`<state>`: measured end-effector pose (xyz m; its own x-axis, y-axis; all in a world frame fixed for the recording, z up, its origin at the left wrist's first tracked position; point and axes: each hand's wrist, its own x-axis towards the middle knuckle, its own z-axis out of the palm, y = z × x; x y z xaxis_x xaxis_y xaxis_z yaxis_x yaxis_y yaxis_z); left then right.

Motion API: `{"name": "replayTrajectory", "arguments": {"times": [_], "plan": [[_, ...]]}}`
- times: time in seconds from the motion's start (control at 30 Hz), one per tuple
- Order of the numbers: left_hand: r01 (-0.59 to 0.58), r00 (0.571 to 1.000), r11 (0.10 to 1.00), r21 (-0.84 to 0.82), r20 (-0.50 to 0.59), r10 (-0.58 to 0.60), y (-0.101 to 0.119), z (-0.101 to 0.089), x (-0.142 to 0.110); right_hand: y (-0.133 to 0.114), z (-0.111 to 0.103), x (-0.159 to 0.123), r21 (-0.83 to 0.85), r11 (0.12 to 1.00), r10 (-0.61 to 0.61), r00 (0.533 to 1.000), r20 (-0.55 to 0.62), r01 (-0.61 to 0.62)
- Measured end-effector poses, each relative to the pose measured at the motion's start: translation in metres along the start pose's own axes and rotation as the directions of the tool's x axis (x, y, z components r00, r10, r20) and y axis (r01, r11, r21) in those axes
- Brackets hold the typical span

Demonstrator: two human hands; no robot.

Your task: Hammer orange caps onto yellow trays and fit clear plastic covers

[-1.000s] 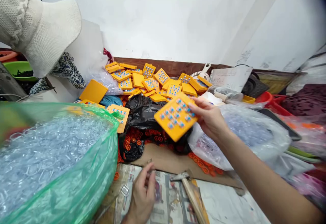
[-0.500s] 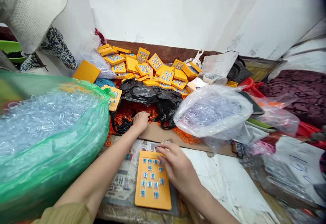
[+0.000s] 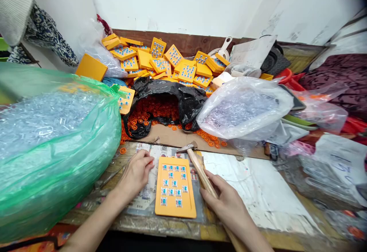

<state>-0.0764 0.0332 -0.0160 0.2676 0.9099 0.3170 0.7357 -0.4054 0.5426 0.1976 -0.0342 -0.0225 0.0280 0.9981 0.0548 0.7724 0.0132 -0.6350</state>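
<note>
The right hand [image 3: 229, 202] is closed around the wooden handle of a small hammer [image 3: 197, 164], whose metal head lies just beyond the far right corner of an orange plastic plate [image 3: 175, 187]. The plate lies flat on printed paper on the workbench [image 3: 258, 191], between the two hands, and carries several small blue-and-white inserts seated in its face; some positions in its grid appear unfilled, though the detail is too fine to count with confidence. The left hand [image 3: 136, 173] rests beside the plate's left edge, fingers loosely curled with the tips touching the paper near the plate's upper left corner; whether it pinches a small part cannot be told. Ahead of the hands, a black bag [image 3: 169, 95] lies open, spilling small orange rings onto a cardboard sheet [image 3: 172, 137]. Beyond that bag, a heap of like orange plates [image 3: 166, 61] is piled against the wall, many already bearing blue inserts. To the left of the left hand sits a large green bag of clear plastic pieces [image 3: 51, 141]; ahead and to the right of the right hand, a clear bag of similar pieces [image 3: 243, 107]. Judgement: the heap suggests many units are completed, while the plate in hand appears partly fitted and not yet hammered.
</note>
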Motion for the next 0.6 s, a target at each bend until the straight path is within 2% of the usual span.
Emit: {"name": "replayTrajectory", "arguments": {"times": [0.07, 0.13, 0.2, 0.33, 0.5, 0.6], "plan": [[-0.067, 0.998, 0.996, 0.052, -0.012, 0.068, -0.007, 0.003, -0.008, -0.001, -0.002, -0.005, 0.019, 0.999, -0.038, 0.999, -0.007, 0.038], [-0.099, 0.994, 0.995, 0.012, -0.046, 0.100, -0.005, 0.002, -0.010, -0.001, -0.006, -0.017, 0.016, 0.995, -0.095, 0.994, -0.054, 0.096], [-0.096, 0.993, 0.993, -0.074, -0.081, 0.090, 0.005, -0.001, -0.010, -0.004, -0.010, -0.032, -0.012, 0.980, -0.200, 0.976, -0.084, 0.199], [-0.097, 0.995, 0.979, -0.178, -0.051, 0.089, 0.029, -0.003, -0.007, -0.023, -0.017, -0.048, -0.061, 0.923, -0.380, 0.925, -0.016, 0.379], [-0.065, 0.998, 0.975, -0.212, -0.005, 0.066, 0.031, 0.007, -0.002, -0.045, -0.015, -0.041, -0.002, 0.910, -0.413, 0.910, -0.041, 0.414], [-0.056, 0.998, 0.968, -0.243, -0.011, 0.055, 0.028, 0.009, -0.001, -0.045, -0.011, -0.036, -0.026, 0.913, -0.407, 0.913, 0.030, 0.407]]}}
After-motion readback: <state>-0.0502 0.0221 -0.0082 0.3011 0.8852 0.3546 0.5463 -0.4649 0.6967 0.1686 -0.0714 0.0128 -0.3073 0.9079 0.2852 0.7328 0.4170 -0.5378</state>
